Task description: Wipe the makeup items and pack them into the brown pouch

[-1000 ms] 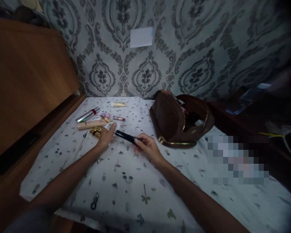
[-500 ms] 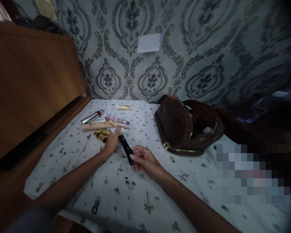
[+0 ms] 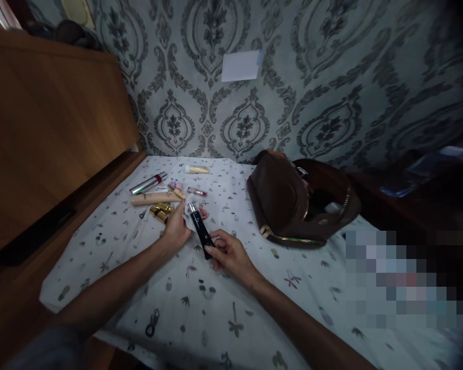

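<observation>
My right hand (image 3: pixel 231 255) grips the lower end of a slim black cosmetic tube (image 3: pixel 201 229), thumb on top, and the tube tilts up to the left. A silver band shows at its upper end. My left hand (image 3: pixel 177 226) is closed on a white tissue (image 3: pixel 190 199), which is bunched around that upper end; some of its fingers are hidden behind tube and tissue. Just left of this hand lie gold lipstick tubes (image 3: pixel 160 211). Behind them are a long beige tube (image 3: pixel 154 198) and a silver tube with a dark red band (image 3: pixel 148 183).
A small lip gloss (image 3: pixel 197 191) and a cream-coloured tube (image 3: pixel 196 169) lie farther back on the patterned cloth (image 3: pixel 158 308). To the right stands an unzipped brown bag (image 3: pixel 278 200). A wooden cabinet (image 3: pixel 57 118) borders the left side, with a patterned wall behind.
The left hand has brought the tissue to the upper end of the black tube, its fingers now reaching behind it. A silver band now shows there. The right hand keeps its grip.
</observation>
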`<state>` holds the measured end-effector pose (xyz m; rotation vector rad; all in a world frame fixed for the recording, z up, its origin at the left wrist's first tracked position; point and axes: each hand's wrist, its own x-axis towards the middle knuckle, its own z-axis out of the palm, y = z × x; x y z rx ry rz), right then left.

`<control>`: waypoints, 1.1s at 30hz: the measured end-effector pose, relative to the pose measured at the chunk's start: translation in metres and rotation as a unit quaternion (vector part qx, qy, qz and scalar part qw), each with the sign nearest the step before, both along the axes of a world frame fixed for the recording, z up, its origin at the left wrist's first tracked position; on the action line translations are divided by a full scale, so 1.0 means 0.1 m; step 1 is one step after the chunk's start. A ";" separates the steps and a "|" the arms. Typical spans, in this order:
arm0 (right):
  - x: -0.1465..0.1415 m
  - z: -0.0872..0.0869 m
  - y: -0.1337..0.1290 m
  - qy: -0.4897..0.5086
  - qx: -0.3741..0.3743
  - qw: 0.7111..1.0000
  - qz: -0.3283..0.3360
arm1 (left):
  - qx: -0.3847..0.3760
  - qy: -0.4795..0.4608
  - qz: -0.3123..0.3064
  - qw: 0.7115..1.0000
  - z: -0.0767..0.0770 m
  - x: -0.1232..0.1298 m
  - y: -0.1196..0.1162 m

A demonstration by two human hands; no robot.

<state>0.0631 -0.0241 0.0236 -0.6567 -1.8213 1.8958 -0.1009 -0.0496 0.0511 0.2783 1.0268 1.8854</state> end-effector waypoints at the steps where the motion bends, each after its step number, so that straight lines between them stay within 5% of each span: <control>1: 0.00 0.00 0.00 0.002 0.003 1.000 -0.004 | 0.000 -0.009 -0.014 1.000 0.00 0.02 -0.02; 12: 0.03 -0.04 0.02 0.011 0.119 0.987 -0.103 | 0.043 0.097 -0.141 0.984 -0.10 0.31 -0.16; 17: 0.04 -0.10 -0.04 -0.047 0.255 0.961 -0.098 | 0.047 0.125 -0.128 0.983 0.03 0.24 -0.20; 20: 0.06 -0.03 -0.07 -0.048 0.277 0.959 -0.036 | 0.003 0.231 -0.140 0.963 0.13 0.16 -0.26; 22: 0.09 0.06 -0.07 -0.030 0.269 0.962 -0.027 | -0.039 0.374 -0.148 0.915 0.22 0.09 -0.29; 25: 0.12 0.15 -0.01 0.008 0.218 0.970 -0.109 | -0.062 0.610 -0.188 0.767 0.32 0.01 -0.32; 28: 0.11 0.11 0.06 0.051 0.154 0.978 -0.132 | -0.066 0.735 -0.248 0.628 0.33 0.02 -0.33; 30: 0.09 0.04 0.11 0.073 0.110 0.985 -0.112 | -0.075 0.777 -0.268 0.565 0.27 0.05 -0.33; 33: 0.06 -0.04 0.18 0.100 0.025 0.989 -0.103 | -0.082 0.812 -0.268 0.513 0.15 0.06 -0.30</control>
